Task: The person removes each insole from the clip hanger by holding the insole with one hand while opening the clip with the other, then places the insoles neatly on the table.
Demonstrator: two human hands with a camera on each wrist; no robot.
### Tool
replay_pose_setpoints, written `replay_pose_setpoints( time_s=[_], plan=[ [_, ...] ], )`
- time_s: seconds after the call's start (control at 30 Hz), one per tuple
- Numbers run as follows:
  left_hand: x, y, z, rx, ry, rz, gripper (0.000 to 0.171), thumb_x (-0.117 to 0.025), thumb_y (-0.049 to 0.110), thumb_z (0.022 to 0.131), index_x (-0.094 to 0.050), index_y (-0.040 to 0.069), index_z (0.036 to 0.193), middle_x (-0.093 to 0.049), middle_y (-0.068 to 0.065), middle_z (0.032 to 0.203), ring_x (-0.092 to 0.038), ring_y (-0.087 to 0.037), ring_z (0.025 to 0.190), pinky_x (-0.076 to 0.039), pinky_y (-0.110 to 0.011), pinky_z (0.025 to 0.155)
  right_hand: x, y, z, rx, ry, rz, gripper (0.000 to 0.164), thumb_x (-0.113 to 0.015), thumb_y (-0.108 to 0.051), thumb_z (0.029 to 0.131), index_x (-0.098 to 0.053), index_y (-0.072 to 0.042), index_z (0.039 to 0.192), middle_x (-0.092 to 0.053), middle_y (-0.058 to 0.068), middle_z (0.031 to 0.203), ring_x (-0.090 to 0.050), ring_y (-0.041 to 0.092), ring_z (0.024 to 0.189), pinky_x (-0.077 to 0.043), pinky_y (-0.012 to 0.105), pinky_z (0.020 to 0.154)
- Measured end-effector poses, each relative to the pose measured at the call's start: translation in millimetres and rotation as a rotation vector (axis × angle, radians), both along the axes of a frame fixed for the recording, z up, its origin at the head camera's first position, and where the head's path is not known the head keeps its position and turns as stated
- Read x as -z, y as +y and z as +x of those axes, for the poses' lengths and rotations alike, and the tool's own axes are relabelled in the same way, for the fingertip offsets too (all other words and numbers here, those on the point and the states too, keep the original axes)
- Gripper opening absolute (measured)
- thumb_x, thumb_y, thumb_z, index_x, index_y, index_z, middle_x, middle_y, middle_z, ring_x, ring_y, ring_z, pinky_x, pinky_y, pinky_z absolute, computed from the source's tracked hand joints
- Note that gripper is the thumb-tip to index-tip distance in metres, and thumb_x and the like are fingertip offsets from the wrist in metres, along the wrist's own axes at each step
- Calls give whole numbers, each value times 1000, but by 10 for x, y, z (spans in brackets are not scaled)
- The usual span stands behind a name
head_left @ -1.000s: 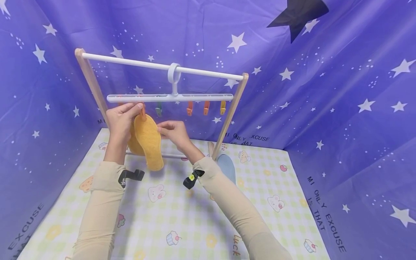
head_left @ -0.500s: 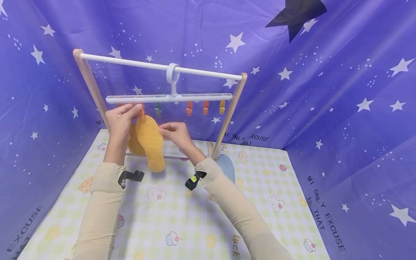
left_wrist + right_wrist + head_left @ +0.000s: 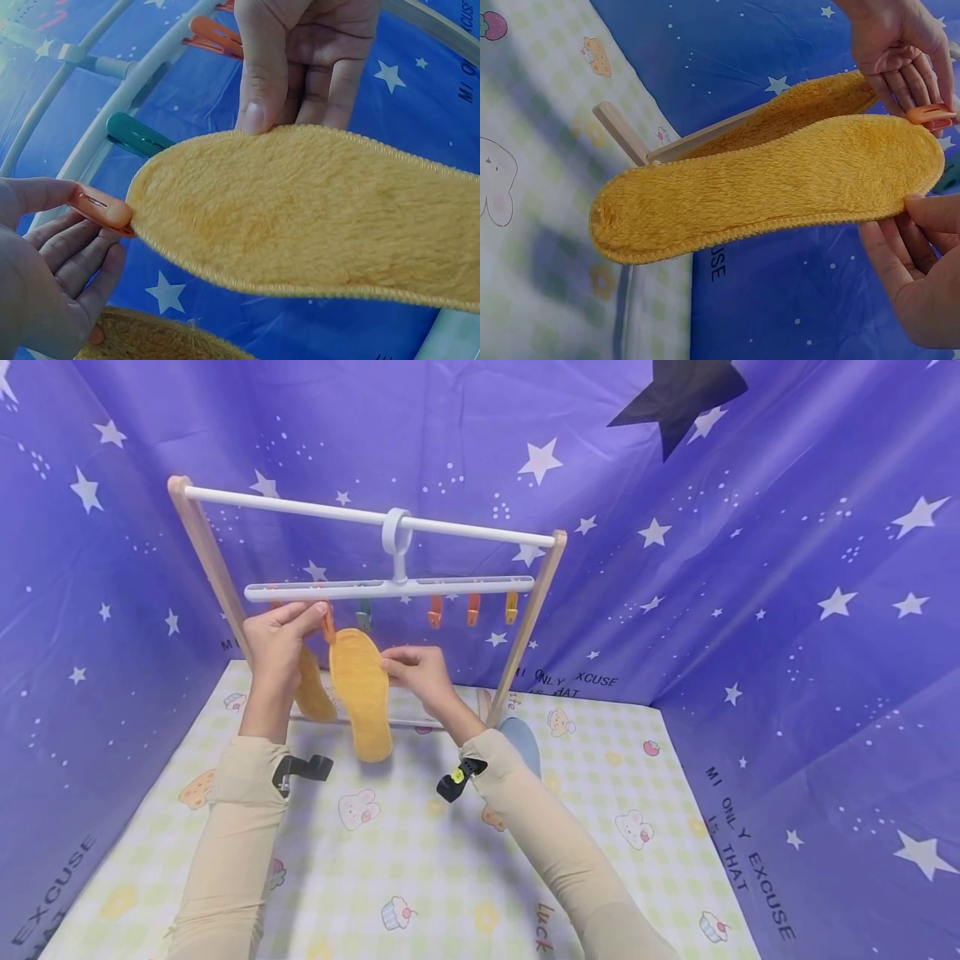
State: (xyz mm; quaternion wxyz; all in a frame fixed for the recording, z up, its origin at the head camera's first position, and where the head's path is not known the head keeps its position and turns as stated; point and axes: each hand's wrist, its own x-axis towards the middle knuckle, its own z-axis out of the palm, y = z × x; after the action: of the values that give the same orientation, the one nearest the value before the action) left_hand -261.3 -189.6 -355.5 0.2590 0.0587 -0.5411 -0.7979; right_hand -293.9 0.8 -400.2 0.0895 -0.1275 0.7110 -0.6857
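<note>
A yellow fuzzy insole hangs in front of the rack, heel end down. My left hand pinches an orange clothespin at the insole's wide upper edge. How far the clothespin's tip bites over that edge, I cannot tell. On the insole's right side, my right hand pinches the rim between thumb and fingers, as the right wrist view also shows. A second yellow insole hangs behind, partly covered by my left hand; its top is hidden.
From a wood-and-white rack hangs a white clip hanger. Green, orange and yellow clothespins hang along it. A light blue flat piece lies by the rack's right foot, partly behind my sleeve.
The front insole has swung to the right with my right hand, widening the gap from the rear insole. My left hand stays at the orange clothespin.
</note>
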Motion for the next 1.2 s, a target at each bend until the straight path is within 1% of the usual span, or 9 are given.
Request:
replay_pose_setpoints(
  time_s=[0.07, 0.2, 0.33, 0.43, 0.57, 0.7, 0.83, 1.0, 1.2],
  plan=[
    [2, -2, 1, 2, 12, 4, 13, -80, -3, 83, -80, 6, 74, -74, 4, 63, -69, -6, 65, -60, -17, 70, -12, 27, 2, 14, -9, -14, 21, -71, 5, 91, -71, 14, 110, -73, 29, 109, -69, 7, 72, -65, 35, 79],
    [13, -8, 10, 31, 47, 1, 10, -80, -2, 84, -79, 0, 74, -72, -1, 60, -67, -11, 58, -61, -20, 71, -26, 94, -5, 25, -10, -16, 22, -71, 5, 91, -71, 14, 111, -73, 30, 111, -69, 6, 73, -65, 35, 79],
    [26, -7, 10, 56, 69, -4, 11, -79, -1, 85, -77, -4, 75, -70, -4, 59, -65, -14, 55, -61, -22, 72, -34, 193, -11, 26, 3, -9, 22, -71, 4, 91, -71, 14, 111, -72, 31, 111, -69, 5, 73, -65, 40, 83],
    [30, -5, 14, 60, 69, -13, 11, -79, -1, 86, -77, -5, 75, -70, -4, 59, -65, -14, 56, -61, -22, 73, -38, 282, -12, 38, 12, -9, 22, -71, 4, 92, -71, 14, 111, -73, 30, 109, -69, 5, 74, -63, 46, 88],
    [28, -9, 21, 61, 59, -14, 10, -79, 0, 86, -77, -3, 76, -71, -3, 60, -65, -13, 57, -61, -21, 74, -46, 424, -3, 59, 13, -4, 22, -72, 2, 92, -71, 13, 111, -74, 27, 107, -70, 6, 76, -62, 47, 88],
    [29, -9, 21, 72, 64, -10, 9, -79, 0, 86, -79, -1, 78, -72, -3, 62, -66, -13, 57, -61, -20, 72, -66, 593, 8, 82, -2, 1, 22, -71, 2, 92, -71, 13, 111, -77, 17, 98, -70, 6, 78, -64, 41, 84],
    [42, 1, 15, 94, 87, -9, 6, -78, -1, 87, -79, -3, 81, -73, -4, 64, -67, -14, 57, -62, -21, 72, -91, 774, 20, 111, -13, -2, 23, -70, 3, 93, -70, 15, 112, -74, 4, 89, -70, 6, 77, -63, 43, 86],
    [53, 3, 18, 99, 93, -10, 6, -77, -2, 88, -79, -3, 82, -73, -4, 64, -67, -14, 57, -62, -21, 72, -92, 996, 20, 139, -6, 36, 24, -69, 3, 94, -68, 16, 115, -72, 0, 88, -69, 5, 77, -63, 44, 88],
    [46, -8, 32, 84, 69, -16, 6, -77, -2, 87, -80, 0, 83, -73, -2, 65, -68, -12, 60, -61, -20, 73, -66, 1252, 20, 183, -13, 58, 24, -68, 1, 95, -68, 15, 115, -71, -4, 86, -69, 5, 80, -62, 47, 89]
  ],
)
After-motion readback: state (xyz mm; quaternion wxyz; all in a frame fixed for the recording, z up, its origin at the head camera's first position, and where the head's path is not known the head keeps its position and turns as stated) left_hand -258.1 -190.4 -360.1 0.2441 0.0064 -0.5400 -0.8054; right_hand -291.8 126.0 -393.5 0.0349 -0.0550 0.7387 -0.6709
